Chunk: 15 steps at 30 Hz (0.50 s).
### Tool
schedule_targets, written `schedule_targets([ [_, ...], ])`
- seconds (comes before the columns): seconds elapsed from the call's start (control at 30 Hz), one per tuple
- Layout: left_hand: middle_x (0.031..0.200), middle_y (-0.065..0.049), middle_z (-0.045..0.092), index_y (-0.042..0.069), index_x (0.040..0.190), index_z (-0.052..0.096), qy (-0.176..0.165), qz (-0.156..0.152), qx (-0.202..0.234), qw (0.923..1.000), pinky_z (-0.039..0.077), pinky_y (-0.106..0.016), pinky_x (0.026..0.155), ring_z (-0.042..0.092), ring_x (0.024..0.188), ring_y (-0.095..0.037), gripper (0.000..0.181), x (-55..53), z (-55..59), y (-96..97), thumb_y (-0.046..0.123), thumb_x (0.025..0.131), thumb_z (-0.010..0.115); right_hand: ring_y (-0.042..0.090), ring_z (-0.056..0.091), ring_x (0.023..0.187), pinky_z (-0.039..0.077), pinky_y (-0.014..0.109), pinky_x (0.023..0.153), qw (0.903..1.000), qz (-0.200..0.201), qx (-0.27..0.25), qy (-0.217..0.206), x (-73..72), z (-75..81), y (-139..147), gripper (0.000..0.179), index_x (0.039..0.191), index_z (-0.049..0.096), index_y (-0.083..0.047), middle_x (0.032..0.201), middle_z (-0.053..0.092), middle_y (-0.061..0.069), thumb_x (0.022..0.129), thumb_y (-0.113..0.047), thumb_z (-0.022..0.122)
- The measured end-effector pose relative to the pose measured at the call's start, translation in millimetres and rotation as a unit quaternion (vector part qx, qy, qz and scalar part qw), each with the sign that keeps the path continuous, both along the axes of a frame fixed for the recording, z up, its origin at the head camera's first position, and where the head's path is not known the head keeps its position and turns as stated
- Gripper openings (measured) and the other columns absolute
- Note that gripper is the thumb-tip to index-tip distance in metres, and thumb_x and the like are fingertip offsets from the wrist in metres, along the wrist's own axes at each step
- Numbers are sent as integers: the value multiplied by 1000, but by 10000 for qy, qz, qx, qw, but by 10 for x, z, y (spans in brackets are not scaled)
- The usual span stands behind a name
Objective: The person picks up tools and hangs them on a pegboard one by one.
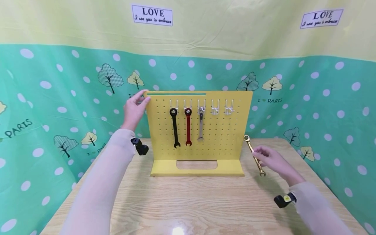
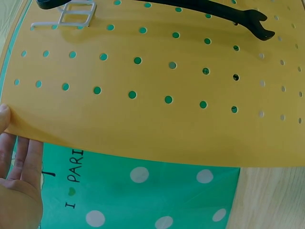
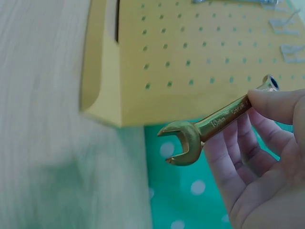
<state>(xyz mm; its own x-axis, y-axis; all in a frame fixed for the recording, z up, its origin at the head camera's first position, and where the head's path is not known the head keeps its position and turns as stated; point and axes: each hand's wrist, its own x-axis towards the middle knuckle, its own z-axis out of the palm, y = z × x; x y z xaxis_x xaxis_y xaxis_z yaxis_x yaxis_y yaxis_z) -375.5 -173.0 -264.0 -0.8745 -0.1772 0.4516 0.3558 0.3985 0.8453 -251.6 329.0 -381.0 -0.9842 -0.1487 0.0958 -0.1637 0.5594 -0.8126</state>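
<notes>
A yellow pegboard (image 1: 229, 166) stands upright on the table. My left hand (image 1: 135, 109) grips its upper left corner, thumb on the front and fingers behind, as the left wrist view also shows. On its hooks hang a black wrench (image 1: 175, 129), a red wrench (image 1: 188, 129) and a silver wrench (image 1: 201, 125). Right of the board, my right hand (image 1: 273, 160) pinches a gold wrench (image 3: 224, 119) by its shaft between thumb and fingers. The wrench is tilted, ring end up and open end down, apart from the board.
Two white wire hooks, one (image 1: 215, 109) beside the silver wrench and another (image 1: 229, 109) further right, carry nothing. The pale wooden table (image 1: 164, 202) extends in front of the board. A green and yellow curtain (image 1: 188, 71) hangs behind and at both sides.
</notes>
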Motion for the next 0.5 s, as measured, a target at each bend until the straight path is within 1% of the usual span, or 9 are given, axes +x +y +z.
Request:
schedule_targets([
  [0.2,128,-9,63,26,142,59,-45,-6,34,10000,52,-40,96,64,115,-23,45,-4,14,-1,39,99,63,24,56,100,57,35,78,9992,183,-260,233,-78,145,-236,34,121,55,2,112,59,17,105,-28,57],
  [0.3,129,-9,63,26,142,58,-46,-13,19,10000,52,-41,96,64,116,-23,45,-6,10,-5,39,99,63,24,55,101,57,35,79,9985,309,-337,316,-105,217,-349,36,124,53,3,114,58,18,105,-27,57],
  [0.5,130,-9,63,27,142,59,-39,7,42,10000,51,-42,97,64,116,-23,45,-11,0,-5,41,99,63,27,56,99,58,36,79,9969,384,-457,520,-169,354,-560,37,122,55,2,109,58,18,103,-30,59],
])
